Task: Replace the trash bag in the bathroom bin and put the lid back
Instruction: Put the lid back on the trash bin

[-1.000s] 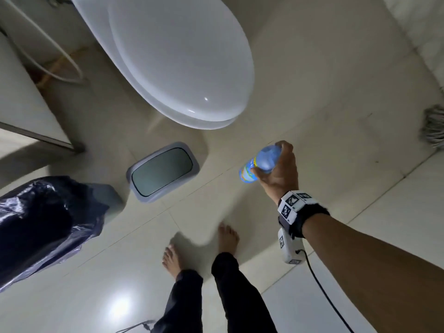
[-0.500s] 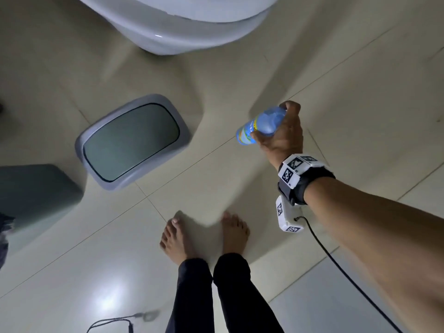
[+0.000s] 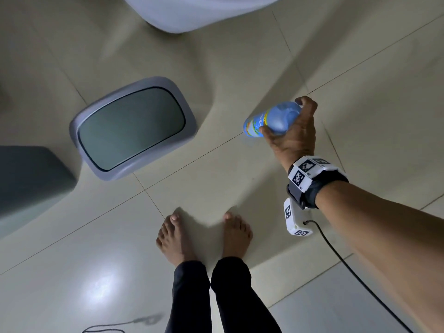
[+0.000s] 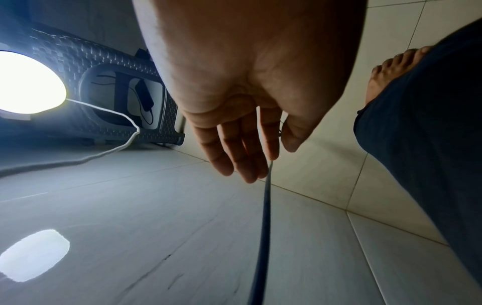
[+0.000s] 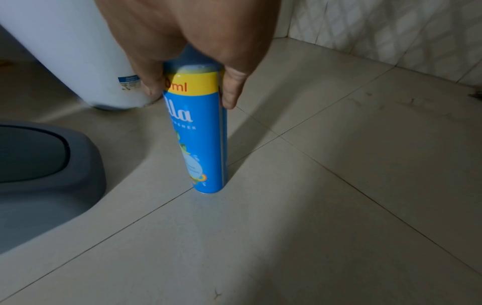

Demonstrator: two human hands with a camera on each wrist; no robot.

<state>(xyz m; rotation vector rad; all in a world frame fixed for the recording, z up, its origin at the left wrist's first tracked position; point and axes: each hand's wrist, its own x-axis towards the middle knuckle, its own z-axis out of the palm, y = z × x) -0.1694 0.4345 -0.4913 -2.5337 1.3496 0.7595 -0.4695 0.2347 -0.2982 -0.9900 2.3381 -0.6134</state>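
Observation:
The grey bin lid (image 3: pixel 132 127) with its dark swing flap lies on the floor tiles, also seen at the left edge of the right wrist view as the bin lid (image 5: pixel 44 163). The grey bin (image 3: pixel 31 186) stands at the left edge, only its side showing. My right hand (image 3: pixel 292 131) grips a blue air-freshener can (image 3: pixel 271 122) near its top, to the right of the lid. In the right wrist view the can (image 5: pixel 200 134) stands upright with its base at the floor. My left hand (image 4: pixel 250 144) hangs with straight fingers, holding nothing, beside my leg.
The white toilet base (image 3: pixel 192 13) stands at the top, close behind the lid. My bare feet (image 3: pixel 204 234) stand on the tiles below the lid. A dark cable (image 4: pixel 263 227) hangs past the left hand. A woven basket (image 4: pixel 109 92) and a bright lamp (image 4: pixel 23 82) stand behind.
The view has tilted down, so the black trash bag and the toilet seat left the picture. My right hand has lowered the blue can toward the floor.

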